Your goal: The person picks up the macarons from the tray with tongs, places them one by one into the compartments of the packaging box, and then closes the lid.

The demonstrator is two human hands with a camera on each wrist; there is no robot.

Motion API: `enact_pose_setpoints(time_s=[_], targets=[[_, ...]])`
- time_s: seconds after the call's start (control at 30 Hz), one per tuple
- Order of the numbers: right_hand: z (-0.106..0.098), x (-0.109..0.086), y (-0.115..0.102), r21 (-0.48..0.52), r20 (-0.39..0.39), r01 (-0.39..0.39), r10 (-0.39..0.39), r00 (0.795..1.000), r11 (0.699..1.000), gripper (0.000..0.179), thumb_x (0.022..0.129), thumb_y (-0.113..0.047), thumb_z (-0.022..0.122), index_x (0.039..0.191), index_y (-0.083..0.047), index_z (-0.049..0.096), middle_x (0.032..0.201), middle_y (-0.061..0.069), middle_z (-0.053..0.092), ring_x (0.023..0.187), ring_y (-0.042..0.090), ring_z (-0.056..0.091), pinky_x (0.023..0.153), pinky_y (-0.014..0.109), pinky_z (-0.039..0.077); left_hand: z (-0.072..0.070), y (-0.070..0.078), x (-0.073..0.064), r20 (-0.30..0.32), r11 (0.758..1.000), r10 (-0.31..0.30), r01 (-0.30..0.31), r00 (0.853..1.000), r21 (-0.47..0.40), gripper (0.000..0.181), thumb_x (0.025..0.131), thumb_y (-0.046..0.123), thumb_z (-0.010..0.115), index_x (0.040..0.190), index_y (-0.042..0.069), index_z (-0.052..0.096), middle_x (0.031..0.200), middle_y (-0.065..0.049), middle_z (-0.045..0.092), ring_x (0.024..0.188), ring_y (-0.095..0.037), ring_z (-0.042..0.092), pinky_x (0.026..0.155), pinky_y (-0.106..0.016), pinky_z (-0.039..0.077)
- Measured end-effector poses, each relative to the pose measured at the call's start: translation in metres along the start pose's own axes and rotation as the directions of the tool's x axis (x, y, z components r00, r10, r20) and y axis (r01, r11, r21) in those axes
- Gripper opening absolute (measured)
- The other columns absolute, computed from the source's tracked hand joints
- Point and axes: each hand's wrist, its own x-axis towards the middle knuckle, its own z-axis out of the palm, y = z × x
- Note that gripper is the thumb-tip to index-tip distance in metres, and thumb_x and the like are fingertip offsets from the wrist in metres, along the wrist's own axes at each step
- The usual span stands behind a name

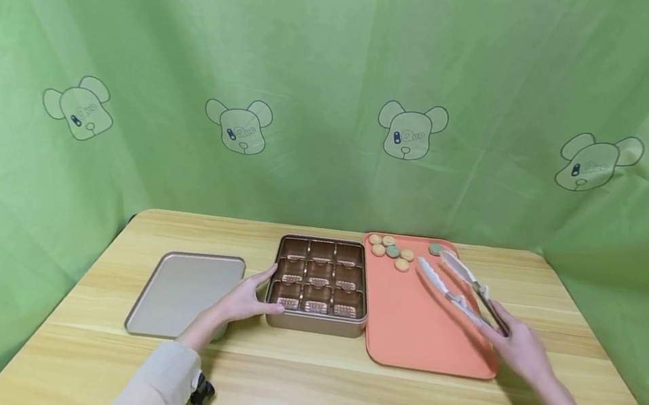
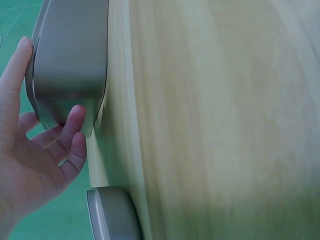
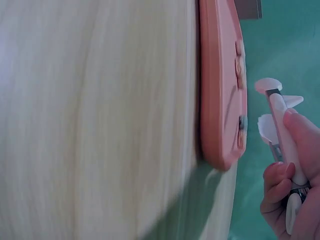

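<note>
A square metal tin (image 1: 316, 324) holds a clear plastic insert with several compartments, with no cookies visible in them. My left hand (image 1: 247, 298) grips its near left corner; in the left wrist view, the thumb meets the rim and bent fingers touch the wall of the tin (image 2: 72, 55). My right hand (image 1: 521, 348) holds a pair of tongs (image 1: 460, 295) above a coral tray (image 1: 424, 335). The arms of the tongs (image 3: 285, 135) are spread, with nothing visible between their tips. Several small round cookies (image 1: 402, 265), tan and green, lie towards the tray's far side. One green cookie (image 1: 435, 248) sits apart, near a tong tip.
A flat metal lid (image 1: 189, 294) lies on the wooden table (image 1: 300, 391) left of the tin. The tray stands right beside the tin. Green curtains (image 1: 314, 187) with printed bear heads hang behind the table and at its sides.
</note>
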Motion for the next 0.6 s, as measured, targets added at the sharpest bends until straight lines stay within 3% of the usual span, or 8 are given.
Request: enact_pose_setpoints(time_s=[0.1, 0.17, 0.33, 0.5, 0.6], targets=[[0.003, 0.001, -0.008, 0.002, 0.048, 0.008, -0.008, 0.999, 1.000, 0.066, 0.090, -0.035, 0.055, 0.137, 0.005, 0.033, 0.063, 0.009, 0.048, 0.050, 0.016, 0.037, 0.046, 0.028, 0.033, 0.000, -0.001, 0.001, -0.007, 1.000, 0.004, -0.004, 1.000, -0.006, 0.097, 0.071, 0.039, 0.075, 0.145, 0.007, 0.020, 0.144, -0.023, 0.027, 0.130, -0.040, 0.030, 0.106, -0.053, 0.025], [0.006, 0.002, -0.013, -0.003, 0.060, 0.019, -0.018, 0.998, 1.000, 0.065, 0.090, -0.035, 0.056, 0.136, 0.005, 0.034, 0.070, 0.019, 0.053, 0.050, 0.016, 0.037, 0.046, 0.028, 0.033, 0.001, -0.002, 0.002, -0.014, 1.000, 0.010, -0.010, 1.000, -0.005, 0.097, 0.071, 0.039, 0.075, 0.145, 0.007, 0.021, 0.144, -0.023, 0.028, 0.130, -0.040, 0.030, 0.106, -0.053, 0.026], [0.012, 0.003, -0.020, 0.004, 0.075, 0.022, -0.023, 0.997, 1.000, 0.064, 0.089, -0.034, 0.057, 0.134, 0.007, 0.036, 0.103, 0.038, 0.054, 0.050, 0.017, 0.036, 0.046, 0.028, 0.034, 0.002, -0.004, 0.002, -0.012, 1.000, 0.009, -0.009, 1.000, -0.004, 0.097, 0.071, 0.041, 0.074, 0.145, 0.008, 0.020, 0.144, -0.022, 0.027, 0.130, -0.039, 0.030, 0.107, -0.052, 0.025], [0.018, 0.005, -0.023, -0.006, 0.087, 0.011, -0.010, 0.996, 1.000, 0.065, 0.089, -0.035, 0.056, 0.134, 0.008, 0.036, 0.117, 0.042, 0.046, 0.056, 0.021, 0.043, 0.048, 0.029, 0.035, 0.002, -0.004, 0.002, -0.007, 1.000, 0.005, -0.005, 1.000, -0.006, 0.097, 0.072, 0.042, 0.074, 0.145, 0.009, 0.020, 0.144, -0.021, 0.026, 0.131, -0.038, 0.030, 0.107, -0.051, 0.025], [0.020, 0.007, -0.025, -0.017, 0.098, 0.004, -0.002, 0.995, 1.000, 0.066, 0.089, -0.038, 0.056, 0.134, 0.007, 0.036, 0.119, 0.043, 0.043, 0.068, 0.030, 0.051, 0.052, 0.033, 0.039, 0.003, -0.004, 0.001, -0.012, 1.000, 0.003, -0.003, 1.000, -0.007, 0.097, 0.071, 0.041, 0.074, 0.145, 0.010, 0.020, 0.144, -0.021, 0.027, 0.130, -0.039, 0.030, 0.107, -0.052, 0.025]])
